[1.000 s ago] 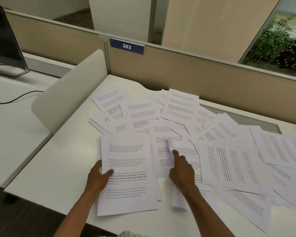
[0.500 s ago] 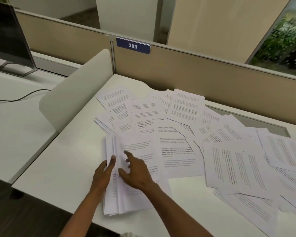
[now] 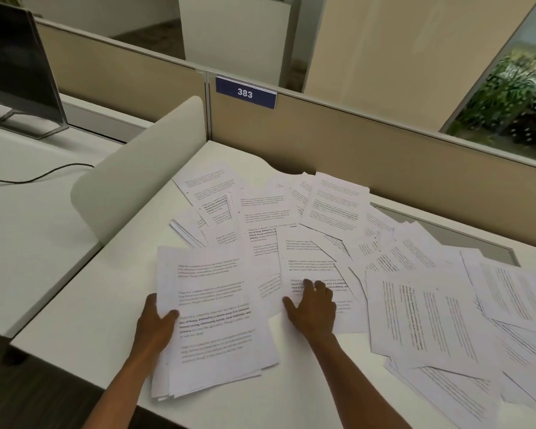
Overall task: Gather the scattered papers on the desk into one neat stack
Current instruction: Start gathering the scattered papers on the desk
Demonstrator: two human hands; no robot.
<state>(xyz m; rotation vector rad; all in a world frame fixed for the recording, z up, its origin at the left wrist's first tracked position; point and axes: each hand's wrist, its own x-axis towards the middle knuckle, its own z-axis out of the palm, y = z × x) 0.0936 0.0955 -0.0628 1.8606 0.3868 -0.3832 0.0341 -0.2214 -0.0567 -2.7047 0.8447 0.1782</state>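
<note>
A loose stack of printed sheets (image 3: 217,335) lies at the near left of the white desk (image 3: 106,305). My left hand (image 3: 155,323) grips the stack's left edge, thumb on top. My right hand (image 3: 314,309) lies flat on a single printed sheet (image 3: 310,264) just right of the stack, fingers spread on it. Several more scattered papers (image 3: 430,305) overlap across the middle and right of the desk, some reaching the near right edge.
A curved white divider (image 3: 136,184) stands at the desk's left edge. Beige partition panels (image 3: 384,150) with a blue 383 sign (image 3: 245,92) close off the back. A monitor (image 3: 16,66) and a cable (image 3: 44,174) are on the neighbouring desk at left.
My right hand laid a sheet onto the left stack, then moved right onto another sheet. The stack now lies flatter under my left hand.
</note>
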